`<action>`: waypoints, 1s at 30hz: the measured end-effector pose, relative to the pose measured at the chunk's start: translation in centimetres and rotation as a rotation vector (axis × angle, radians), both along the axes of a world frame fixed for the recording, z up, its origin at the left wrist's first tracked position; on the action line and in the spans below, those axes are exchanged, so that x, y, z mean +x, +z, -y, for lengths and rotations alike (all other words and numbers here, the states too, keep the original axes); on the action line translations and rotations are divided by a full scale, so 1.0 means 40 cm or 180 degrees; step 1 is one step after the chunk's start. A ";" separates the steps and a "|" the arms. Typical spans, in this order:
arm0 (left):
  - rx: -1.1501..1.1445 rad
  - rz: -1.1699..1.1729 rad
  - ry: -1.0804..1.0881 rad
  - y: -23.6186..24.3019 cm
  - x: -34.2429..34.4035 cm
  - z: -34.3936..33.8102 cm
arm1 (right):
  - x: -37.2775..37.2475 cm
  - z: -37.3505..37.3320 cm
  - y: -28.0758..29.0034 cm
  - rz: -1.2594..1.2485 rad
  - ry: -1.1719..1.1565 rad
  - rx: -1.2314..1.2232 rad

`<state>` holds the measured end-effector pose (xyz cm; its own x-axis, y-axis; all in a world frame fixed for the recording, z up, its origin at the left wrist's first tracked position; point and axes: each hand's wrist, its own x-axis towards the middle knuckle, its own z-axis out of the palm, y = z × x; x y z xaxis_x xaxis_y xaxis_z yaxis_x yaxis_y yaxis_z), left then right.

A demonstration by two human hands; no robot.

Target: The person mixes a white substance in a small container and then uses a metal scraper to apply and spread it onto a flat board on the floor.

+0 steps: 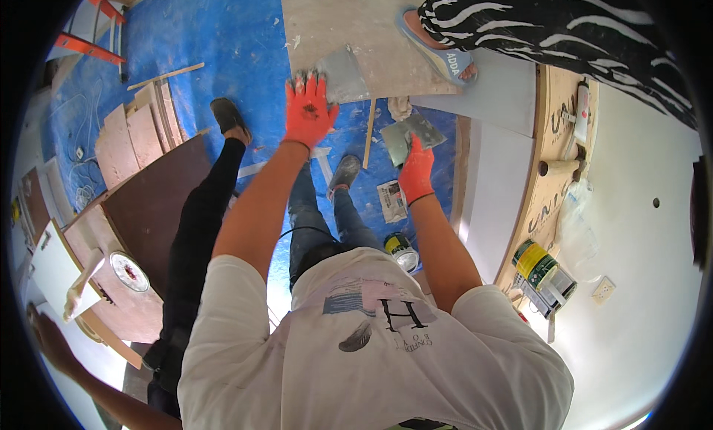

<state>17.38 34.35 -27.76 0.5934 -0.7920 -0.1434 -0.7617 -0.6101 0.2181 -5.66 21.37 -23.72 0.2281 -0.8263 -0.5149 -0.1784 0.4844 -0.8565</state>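
Note:
My left hand (310, 116), in a red glove with dirty fingertips, is spread flat beside a grey, smooth-looking plate or patch (343, 75) on the brown board (319, 18). Whether the palm presses on the board, I cannot tell. To the right, my right hand (418, 176), also red-gloved, is closed around a wide-bladed putty knife (427, 130). Its blade is grey and smeared pale on the left part. The handle is hidden in the glove. A thin wooden strip (369, 133) and a crumpled pale lump (399, 108) lie between the hands.
A person's blue slipper (438, 51) rests on the board; another person's black-clad leg (204, 200) is at left. Blue sheeting (215, 29) covers the floor. A paint can (401, 250) stands near my feet. A hammer (561, 167) and another can (535, 261) sit on the right-hand plywood.

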 end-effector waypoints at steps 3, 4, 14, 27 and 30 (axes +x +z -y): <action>0.0449 -0.0178 0.0161 0.018 -0.109 -0.001 | -0.037 -0.032 -0.031 0.0254 -0.0335 0.0342; 0.0568 -0.0287 0.0189 0.024 -0.133 0.004 | -0.043 -0.032 -0.038 0.0328 -0.0389 0.0394; 0.0489 -0.0194 -0.0455 0.020 0.038 0.059 | -0.122 0.074 -0.023 0.0274 -0.0340 0.0662; 0.0165 0.0089 -0.0886 0.032 0.011 0.102 | -0.102 0.057 -0.023 0.0525 -0.0348 0.0615; 0.0053 -0.0522 -0.0398 0.045 -0.001 0.125 | -0.090 0.065 -0.014 0.0457 -0.0430 0.0746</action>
